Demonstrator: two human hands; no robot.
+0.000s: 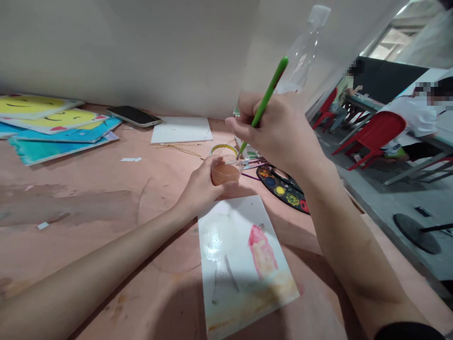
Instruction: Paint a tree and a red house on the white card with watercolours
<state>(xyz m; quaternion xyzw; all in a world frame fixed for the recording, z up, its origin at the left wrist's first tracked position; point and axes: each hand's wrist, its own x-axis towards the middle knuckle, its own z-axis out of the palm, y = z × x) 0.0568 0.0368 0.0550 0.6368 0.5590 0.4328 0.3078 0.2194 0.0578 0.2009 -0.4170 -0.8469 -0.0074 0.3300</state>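
The widest open lane over the table (159,172) runs left of the clear plastic cup (225,174), between the left forearm (116,264) and the painted canvases (60,118), with only flat paper scraps (130,159) in it. The left grip (201,186) blocks the cup's near left side; a green paintbrush (269,92) slants up from its rim. Behind, a tape roll (223,147) crowds close. Rightward, the paint palette (282,190) and right forearm (339,226) bar passage. Between the forearms, air is free above the flat painting (240,269).

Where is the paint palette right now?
In the head view, the paint palette lies on the table right of the cup, beyond the upper right corner of the painting and partly hidden by the right forearm.
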